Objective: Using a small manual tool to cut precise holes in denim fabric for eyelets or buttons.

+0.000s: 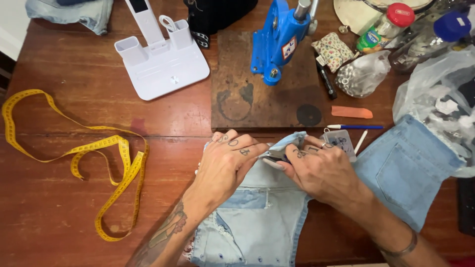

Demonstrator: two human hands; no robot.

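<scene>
Head view over a wooden table (74, 59): one clear bag (363, 74) holds metal rings, one red-lidded jar (386, 22) stands beside it, and two hands, left hand (225, 160) and right hand (316, 168), pinch shut on the upper edge of pale denim shorts (257, 217), folded cloth caught between fingertips.

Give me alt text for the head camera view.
Two hands, left hand and right hand, pinch the top edge of pale denim shorts on a wooden table. Behind stands a blue hand press; a yellow tape measure lies left.
</scene>
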